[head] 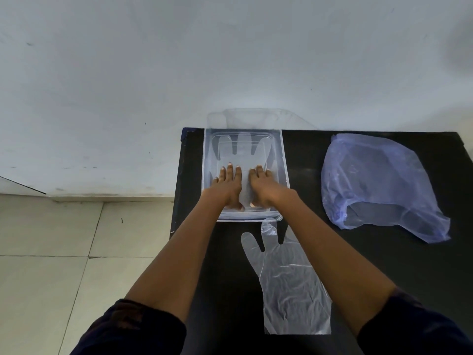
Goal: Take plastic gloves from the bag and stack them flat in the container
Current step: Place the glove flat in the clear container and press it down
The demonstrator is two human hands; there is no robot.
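- Nearest you, at six o'clock, a clear plastic glove is lying flat on the black table, its fingers pointing toward the container and one fingertip touching the container's near rim. Your right forearm is crossing over its right edge.
- Moving outward, both your hands are lying palm down inside the clear rectangular container at twelve o'clock. Your left hand and right hand are spread flat side by side, gripping nothing, pressing a glove in the container against the floor; its fingers are showing beyond your fingertips.
- You are judging this as the flattening step, with the table glove likely waiting next; that move is calling for lifting both hands straight up past the walls, so the smoothed layer is not dragging along.
- At two o'clock the blue plastic bag is resting well apart from the container, its mouth facing you, with bare table between for reaching.
- The container is sitting near the table's left edge, and floor is lying beyond, so you are having little room at nine o'clock.
- Farthest, a clear lid is leaning behind the container.
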